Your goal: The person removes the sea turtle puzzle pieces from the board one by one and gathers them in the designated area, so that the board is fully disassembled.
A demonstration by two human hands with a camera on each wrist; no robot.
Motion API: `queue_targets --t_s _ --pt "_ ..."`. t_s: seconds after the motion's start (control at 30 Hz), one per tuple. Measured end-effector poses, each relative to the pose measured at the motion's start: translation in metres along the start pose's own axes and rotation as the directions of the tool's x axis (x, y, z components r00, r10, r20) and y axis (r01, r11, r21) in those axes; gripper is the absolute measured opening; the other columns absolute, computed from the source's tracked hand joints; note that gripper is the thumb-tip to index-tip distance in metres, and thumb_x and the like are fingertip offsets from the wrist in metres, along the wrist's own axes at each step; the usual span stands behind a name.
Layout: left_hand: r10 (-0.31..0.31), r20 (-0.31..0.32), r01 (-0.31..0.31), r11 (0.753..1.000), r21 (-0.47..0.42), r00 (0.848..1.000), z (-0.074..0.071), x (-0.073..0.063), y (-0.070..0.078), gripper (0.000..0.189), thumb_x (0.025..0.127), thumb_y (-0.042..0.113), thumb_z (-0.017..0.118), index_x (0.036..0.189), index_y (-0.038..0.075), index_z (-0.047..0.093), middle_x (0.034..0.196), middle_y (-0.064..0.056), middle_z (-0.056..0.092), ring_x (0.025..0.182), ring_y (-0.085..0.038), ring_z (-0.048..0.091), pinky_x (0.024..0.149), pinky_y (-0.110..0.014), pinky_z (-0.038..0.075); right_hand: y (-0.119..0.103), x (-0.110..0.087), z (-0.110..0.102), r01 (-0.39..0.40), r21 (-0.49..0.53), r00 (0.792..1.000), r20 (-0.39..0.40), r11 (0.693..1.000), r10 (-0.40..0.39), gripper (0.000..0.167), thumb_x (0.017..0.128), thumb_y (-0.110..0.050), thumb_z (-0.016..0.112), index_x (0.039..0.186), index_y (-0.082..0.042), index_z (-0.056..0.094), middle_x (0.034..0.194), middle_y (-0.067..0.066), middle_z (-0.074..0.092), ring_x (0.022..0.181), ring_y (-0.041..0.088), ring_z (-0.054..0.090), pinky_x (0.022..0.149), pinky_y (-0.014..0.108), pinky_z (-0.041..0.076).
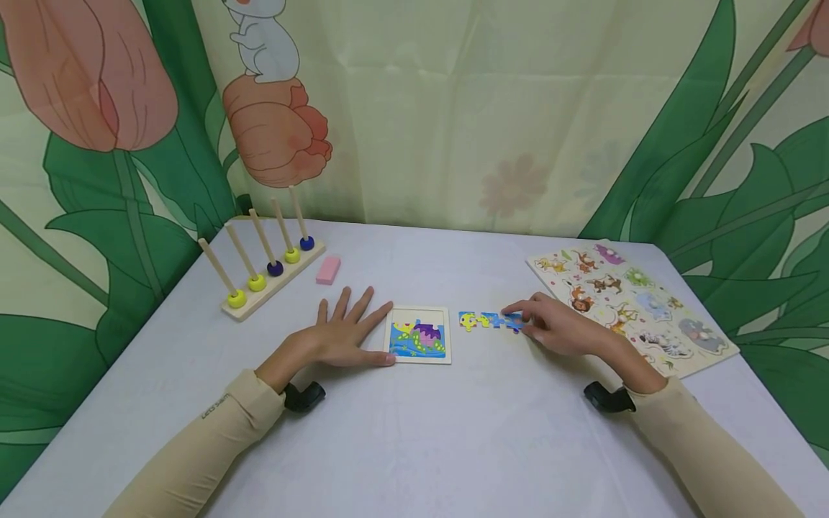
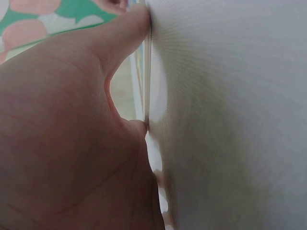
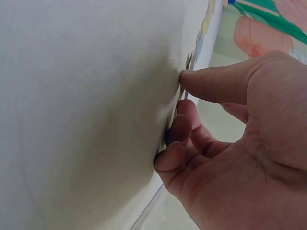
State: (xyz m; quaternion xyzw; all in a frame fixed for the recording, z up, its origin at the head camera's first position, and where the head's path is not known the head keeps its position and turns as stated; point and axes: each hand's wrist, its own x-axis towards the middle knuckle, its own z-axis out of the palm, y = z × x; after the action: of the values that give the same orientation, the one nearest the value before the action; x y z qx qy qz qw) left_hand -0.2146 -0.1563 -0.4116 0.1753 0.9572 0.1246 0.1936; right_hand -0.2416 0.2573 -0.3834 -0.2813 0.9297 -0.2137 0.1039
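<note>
Puzzle (image 1: 432, 316), part-filled, flat at mid-table (image 1: 453, 446); left hand (image 1: 342, 338) spread, fingers straight, thumb and forefinger against its left edge. Loose pieces (image 1: 494, 321) in a row just right of it; right hand (image 1: 562, 327), fingers bent, pinches the end one. Farther out: peg stand (image 1: 278, 283) and pink block (image 1: 328, 270) left, animal board (image 1: 694, 365) right.

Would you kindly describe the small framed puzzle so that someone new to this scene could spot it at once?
On the white-covered table, find the spread left hand. Immediately to its right lies the small framed puzzle. Its pale square frame around a blue, yellow and purple picture sets it apart from the loose puzzle pieces and the larger animal board.
</note>
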Motion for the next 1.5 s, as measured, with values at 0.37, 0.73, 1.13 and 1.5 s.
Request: queue_targets --t_s 0.37,0.73,1.13,1.5 --pt "-0.004 -0.001 0.004 1.0 0.0 1.0 0.0 -0.001 0.002 0.105 0.088 0.085 0.055 0.17 0.042 0.004 0.179 -0.002 -0.019 0.163 -0.044 -0.026 0.123 -0.077 -0.015 0.003 0.002 0.0 -0.007 -0.003 1.0 0.013 1.0 0.007 0.042 0.102 -0.002 0.063 0.142 -0.014 0.067 0.107 0.009 0.061 0.091 0.016 0.052 0.077 0.028 0.043" --pt "-0.001 -0.002 0.001 1.0 0.0 1.0 0.001 0.003 -0.001 0.106 0.087 0.086 0.056 0.169 0.043 0.003 0.179 -0.001 -0.02 0.163 -0.043 -0.027 0.123 -0.077 -0.015 0.003 0.003 -0.001 -0.021 0.008 1.0 0.024 1.0 0.02 0.045 0.102 -0.002 0.064 0.146 -0.014 0.063 0.109 0.011 0.062 0.092 0.018 0.053 0.078 0.029 0.044" --pt "-0.002 0.0 0.002 1.0 0.009 1.0 0.002 0.001 -0.001 0.107 0.087 0.087 0.055 0.17 0.042 0.004 0.179 -0.002 -0.021 0.162 -0.044 -0.027 0.123 -0.078 -0.014 -0.001 0.002 -0.002 0.001 0.04 0.999 -0.054 0.999 0.001 0.041 0.099 -0.011 0.073 0.14 -0.012 0.067 0.108 0.009 0.064 0.087 0.015 0.054 0.074 0.026 0.046" --pt "0.001 -0.006 -0.001 1.0 0.004 1.0 0.0 0.001 0.0 0.106 0.087 0.086 0.055 0.17 0.042 0.005 0.179 -0.003 -0.019 0.163 -0.045 -0.025 0.123 -0.079 -0.013 -0.018 0.024 0.012 0.059 0.05 0.997 -0.056 0.997 -0.056 0.035 0.098 -0.01 0.074 0.134 -0.009 0.071 0.103 0.006 0.065 0.085 0.014 0.053 0.074 0.026 0.046"
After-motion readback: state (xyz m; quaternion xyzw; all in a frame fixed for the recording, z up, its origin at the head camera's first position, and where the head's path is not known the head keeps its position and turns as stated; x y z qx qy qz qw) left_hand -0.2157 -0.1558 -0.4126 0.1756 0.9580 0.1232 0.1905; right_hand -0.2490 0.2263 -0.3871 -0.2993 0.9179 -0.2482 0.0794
